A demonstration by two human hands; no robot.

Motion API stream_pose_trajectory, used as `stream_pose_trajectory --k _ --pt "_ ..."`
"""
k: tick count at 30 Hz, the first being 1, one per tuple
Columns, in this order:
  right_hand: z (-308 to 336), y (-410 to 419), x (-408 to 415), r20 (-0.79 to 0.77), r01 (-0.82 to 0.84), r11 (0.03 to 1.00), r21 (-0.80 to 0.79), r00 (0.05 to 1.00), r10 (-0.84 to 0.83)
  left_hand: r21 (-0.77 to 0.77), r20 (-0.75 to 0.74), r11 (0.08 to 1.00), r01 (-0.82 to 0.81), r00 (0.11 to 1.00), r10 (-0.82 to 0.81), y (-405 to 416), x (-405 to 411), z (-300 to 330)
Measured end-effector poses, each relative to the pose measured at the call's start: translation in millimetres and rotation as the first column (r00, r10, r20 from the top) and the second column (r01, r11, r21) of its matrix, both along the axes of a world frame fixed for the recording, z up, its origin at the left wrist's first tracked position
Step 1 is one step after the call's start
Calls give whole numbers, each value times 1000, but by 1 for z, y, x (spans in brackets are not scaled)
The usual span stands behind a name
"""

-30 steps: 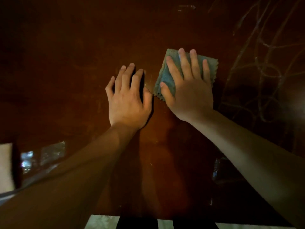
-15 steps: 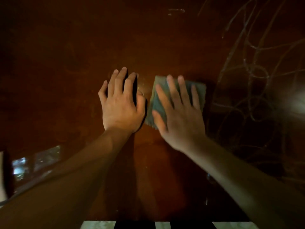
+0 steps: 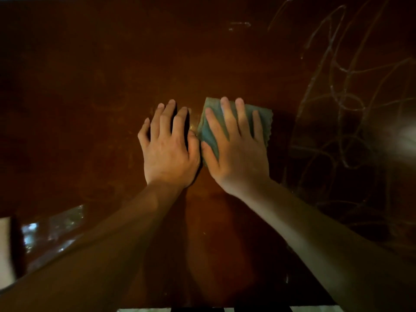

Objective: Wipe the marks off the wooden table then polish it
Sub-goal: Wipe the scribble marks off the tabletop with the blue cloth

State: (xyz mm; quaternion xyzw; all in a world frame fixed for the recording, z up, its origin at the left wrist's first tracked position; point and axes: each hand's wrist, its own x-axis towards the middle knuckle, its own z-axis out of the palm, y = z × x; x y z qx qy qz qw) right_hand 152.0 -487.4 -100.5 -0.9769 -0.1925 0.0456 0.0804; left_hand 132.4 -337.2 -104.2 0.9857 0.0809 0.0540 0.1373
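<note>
A dark reddish wooden table fills the head view. My right hand lies flat, fingers spread, pressing a folded blue-green cloth onto the middle of the table; much of the cloth is hidden under the hand. My left hand rests flat on the bare wood right beside it, thumb touching the cloth's left edge, holding nothing. Pale scribbled marks cover the table's right side, to the right of the cloth. A short faint mark sits near the far edge.
The table's near edge runs along the bottom, with pale floor below it. A bright glare spot shows at the right. Reflections shine on the wood at lower left, next to a pale object at the left border.
My right hand drew the cloth toward me, then pushed it away a little again. My left hand stayed flat beside it, now closer to the cloth.
</note>
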Motion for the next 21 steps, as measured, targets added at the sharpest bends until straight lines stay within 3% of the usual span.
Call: stream_pose_trajectory --k 7,12,17,21 --pt "2 -7 -110 -89 -108 994 -16 990 106 -4 -7 1000 11 1000 -11 0 0 1" --pt "-2 -19 -80 -58 -191 981 -37 980 189 8 -29 1000 22 999 -21 1 0 0" --pt "-1 -30 -23 -4 127 991 -50 992 -127 9 -23 999 38 999 -38 0 0 -2" --pt "-2 -11 -74 13 237 971 -22 972 -236 24 -13 999 43 999 -43 2 1 -4"
